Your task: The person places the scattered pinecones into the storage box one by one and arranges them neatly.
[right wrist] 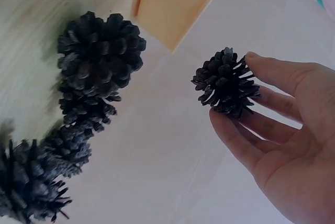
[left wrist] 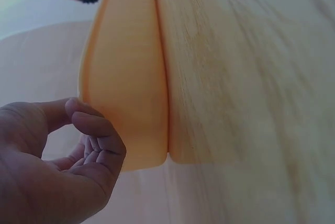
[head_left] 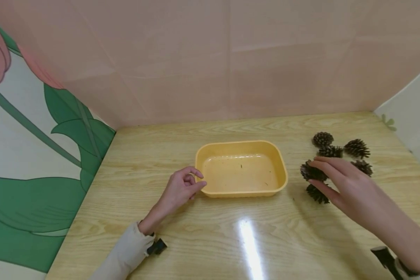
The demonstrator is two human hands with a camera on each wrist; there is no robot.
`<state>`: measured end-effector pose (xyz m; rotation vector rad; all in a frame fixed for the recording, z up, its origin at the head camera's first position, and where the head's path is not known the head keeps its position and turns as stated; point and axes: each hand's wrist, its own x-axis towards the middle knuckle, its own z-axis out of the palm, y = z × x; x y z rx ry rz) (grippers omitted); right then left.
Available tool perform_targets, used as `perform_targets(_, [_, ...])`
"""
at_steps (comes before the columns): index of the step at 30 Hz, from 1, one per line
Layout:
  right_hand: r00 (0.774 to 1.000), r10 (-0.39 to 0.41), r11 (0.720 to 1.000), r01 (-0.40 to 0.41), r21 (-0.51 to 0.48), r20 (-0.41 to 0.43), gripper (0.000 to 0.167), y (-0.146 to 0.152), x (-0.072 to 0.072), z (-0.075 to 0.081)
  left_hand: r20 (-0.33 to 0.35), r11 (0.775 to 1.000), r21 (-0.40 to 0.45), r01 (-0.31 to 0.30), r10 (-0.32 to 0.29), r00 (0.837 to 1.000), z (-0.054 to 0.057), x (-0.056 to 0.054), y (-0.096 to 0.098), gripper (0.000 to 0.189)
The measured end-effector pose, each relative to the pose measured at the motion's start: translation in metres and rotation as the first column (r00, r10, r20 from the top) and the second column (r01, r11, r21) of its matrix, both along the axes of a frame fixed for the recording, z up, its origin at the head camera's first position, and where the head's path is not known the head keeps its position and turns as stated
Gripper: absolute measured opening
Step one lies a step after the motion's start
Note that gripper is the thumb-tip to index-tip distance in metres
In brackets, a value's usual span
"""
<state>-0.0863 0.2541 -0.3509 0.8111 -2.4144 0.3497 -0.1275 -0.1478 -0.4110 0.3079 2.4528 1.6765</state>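
Pine cones (head_left: 357,148) are seen, in the head view, toward the right of a wood-grained table (head_left: 143,163). Five are left lying loosely together, and a sixth cone (head_left: 313,174) is grasped by the right hand (head_left: 350,184), pinched between thumb and fingers above the table. A yellow tray (head_left: 242,194) is placed between the two hands, with a few dark specks (head_left: 241,166) scattered on its floor. Its left rim is met by the left hand (head_left: 182,187), whose thumb and forefinger are bent toward each other — whether the rim is pinched between them cannot be told. The table is backed by a creased pinkish sheet (head_left: 175,70) and flanked on the left by a panel printed with green leaves (head_left: 24,202).

In the left wrist view, the tray's outer wall is shown beside the curled left fingers; past its far end, the grasped cone is partly seen in the right hand.

In the right wrist view, that cone is gripped at the fingertips — well apart from at least four others, which are bunched at the left. One corner of the tray is caught at the top.
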Motion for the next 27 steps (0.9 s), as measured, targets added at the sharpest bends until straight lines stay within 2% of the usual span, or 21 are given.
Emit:
perform_targets(11, [0.995,0.095,0.995,-0.096,-0.022,-0.007,0.064,-0.015,-0.02,0.004,-0.005,1.0,-0.005,-0.015,0.015,1.0,-0.001,0.0,0.002,0.019])
perform_targets(18, [0.993,0.118,0.993,-0.117,-0.016,0.025,0.064,-0.021,-0.031,0.0,-0.015,1.0,-0.017,-0.021,0.021,1.0,-0.001,0.0,0.002,0.016])
perform_targets(27, [0.992,0.127,0.991,-0.127,-0.032,-0.001,0.064,-0.03,-0.042,-0.002,-0.018,1.0,-0.006,-0.027,0.027,0.999,-0.002,0.0,0.003,0.017])
